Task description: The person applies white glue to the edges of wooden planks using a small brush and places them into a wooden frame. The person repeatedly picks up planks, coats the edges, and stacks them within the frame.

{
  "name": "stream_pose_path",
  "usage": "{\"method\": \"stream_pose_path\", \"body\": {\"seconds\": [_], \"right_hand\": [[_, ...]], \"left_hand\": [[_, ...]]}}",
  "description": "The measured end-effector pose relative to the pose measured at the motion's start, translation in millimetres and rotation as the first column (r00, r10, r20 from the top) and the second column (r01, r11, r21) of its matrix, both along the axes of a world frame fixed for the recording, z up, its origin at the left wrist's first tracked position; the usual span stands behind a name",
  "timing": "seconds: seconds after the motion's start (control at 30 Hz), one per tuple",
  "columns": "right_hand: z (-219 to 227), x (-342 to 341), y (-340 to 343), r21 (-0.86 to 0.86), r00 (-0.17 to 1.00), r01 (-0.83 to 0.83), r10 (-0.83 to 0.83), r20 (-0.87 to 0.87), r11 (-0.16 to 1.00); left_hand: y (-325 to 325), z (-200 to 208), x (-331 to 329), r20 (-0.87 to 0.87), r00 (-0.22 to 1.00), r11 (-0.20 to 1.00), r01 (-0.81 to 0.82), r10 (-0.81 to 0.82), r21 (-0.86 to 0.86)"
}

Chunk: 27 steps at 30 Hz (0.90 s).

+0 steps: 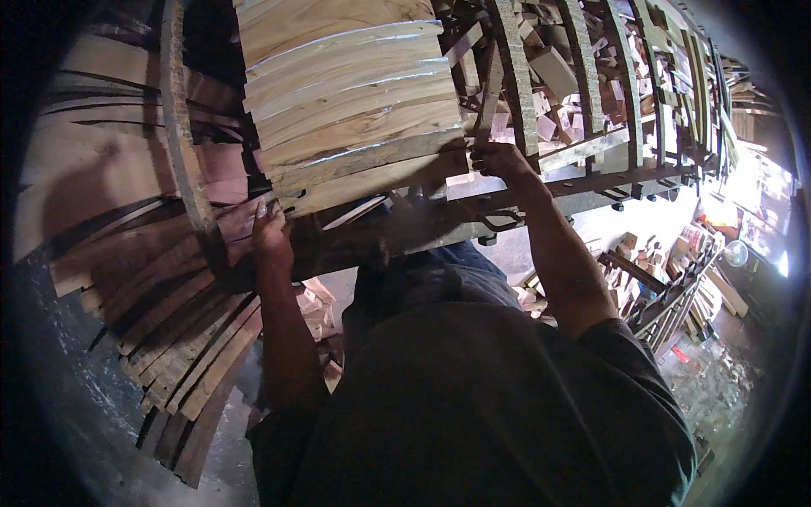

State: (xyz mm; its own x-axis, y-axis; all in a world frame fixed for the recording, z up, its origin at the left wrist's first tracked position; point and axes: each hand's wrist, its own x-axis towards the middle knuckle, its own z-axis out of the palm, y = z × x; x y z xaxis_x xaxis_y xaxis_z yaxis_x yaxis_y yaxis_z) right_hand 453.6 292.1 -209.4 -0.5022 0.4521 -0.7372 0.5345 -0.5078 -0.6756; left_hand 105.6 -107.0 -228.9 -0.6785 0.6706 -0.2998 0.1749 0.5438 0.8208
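In front of me several pale wooden boards [351, 93] lie side by side across a metal rack, with whitish lines along some of their joints. The nearest board [372, 184] spans the space between my two hands. My left hand [272, 235] is closed at its left end, with fingertips on the near corner. At the right end my right hand [504, 162] has its fingers curled around the board's tip. Dark marks or holes show in the wood near my left hand. The undersides of both hands are hidden.
Dark metal bars [514, 80] run away from me, joined by a front rail [405, 232] with hooks. Stacked planks [182, 338] fan out at the left. Wood offcuts [553, 76] are heaped behind the bars, and more scraps [650, 262] stand in a pile at the right.
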Motion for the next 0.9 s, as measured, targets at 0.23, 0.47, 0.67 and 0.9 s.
{"method": "stream_pose_path", "body": {"seconds": [0.23, 0.47, 0.67, 0.9], "right_hand": [[-14.0, -7.7, -7.8, -0.088, 0.994, 0.001, -0.01, -0.112, 0.996], [45.9, -36.6, -20.4, 0.009, 0.98, -0.072, 0.073, -0.187, 0.997], [48.0, -46.4, -27.6, 0.212, 0.98, -0.171, 0.189, -0.064, 0.962], [29.9, -41.3, -40.8, 0.447, 0.835, -0.481, 0.239, 0.495, 0.754]], "left_hand": [[9.6, 14.8, 5.2, 0.343, 0.915, 0.964, -0.254, 0.215, 0.074], [13.5, 44.1, 7.0, -0.178, 0.96, 0.946, 0.162, -0.217, -0.28], [30.4, 48.9, 11.3, 0.101, 0.986, 0.984, -0.122, 0.135, -0.131], [39.9, 95.6, 6.1, 0.043, 0.996, 0.989, -0.073, 0.079, -0.126]]}}
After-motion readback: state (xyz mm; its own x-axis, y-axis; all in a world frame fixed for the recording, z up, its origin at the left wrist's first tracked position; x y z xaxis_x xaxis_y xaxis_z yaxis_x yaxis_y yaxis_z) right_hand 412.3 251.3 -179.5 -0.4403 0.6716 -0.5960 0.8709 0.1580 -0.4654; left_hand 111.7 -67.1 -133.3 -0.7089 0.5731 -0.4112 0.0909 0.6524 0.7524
